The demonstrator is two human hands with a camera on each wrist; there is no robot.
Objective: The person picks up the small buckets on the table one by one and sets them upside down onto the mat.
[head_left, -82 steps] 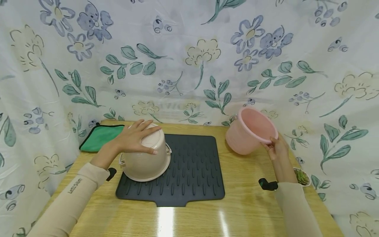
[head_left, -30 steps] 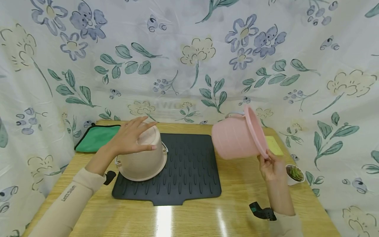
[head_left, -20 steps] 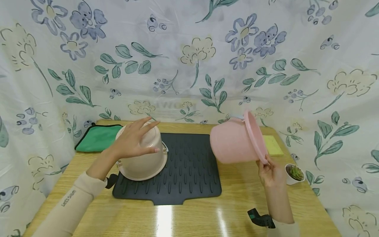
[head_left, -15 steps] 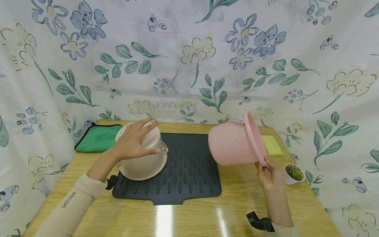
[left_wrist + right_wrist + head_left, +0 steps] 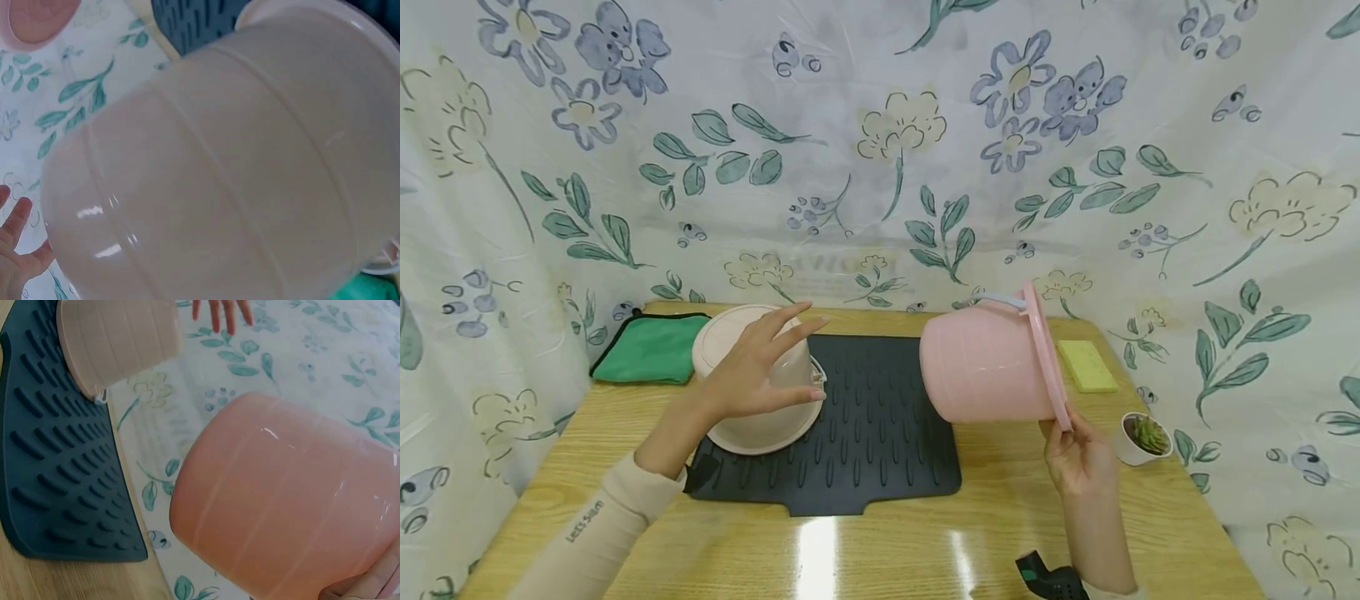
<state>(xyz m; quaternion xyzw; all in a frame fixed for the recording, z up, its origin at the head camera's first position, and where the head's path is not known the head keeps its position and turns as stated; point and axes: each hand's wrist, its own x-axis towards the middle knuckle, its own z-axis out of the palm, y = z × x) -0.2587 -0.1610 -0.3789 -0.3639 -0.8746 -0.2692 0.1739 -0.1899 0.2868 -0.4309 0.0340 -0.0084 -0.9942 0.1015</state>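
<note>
A pink bucket (image 5: 985, 362) in the right grip (image 5: 1081, 454); the left grip (image 5: 752, 371) spread wide

The right grip pinches the rim's lower edge; the bucket is held sideways, base left of that grip, mouth facing right; the left grip hovers over an upturned beige bucket (image 5: 212, 175), fingertips apart from it; under that grip, a dark ribbed mat (image 5: 880, 433) on the worktop (image 5: 887, 562) reaches toward the right grip; a black-edged green cloth (image 5: 643, 350) lies beyond the left grip; a yellow pad (image 5: 1087, 367) lies beyond the right grip, a potted succulent (image 5: 1146, 437) just right of it.
</note>
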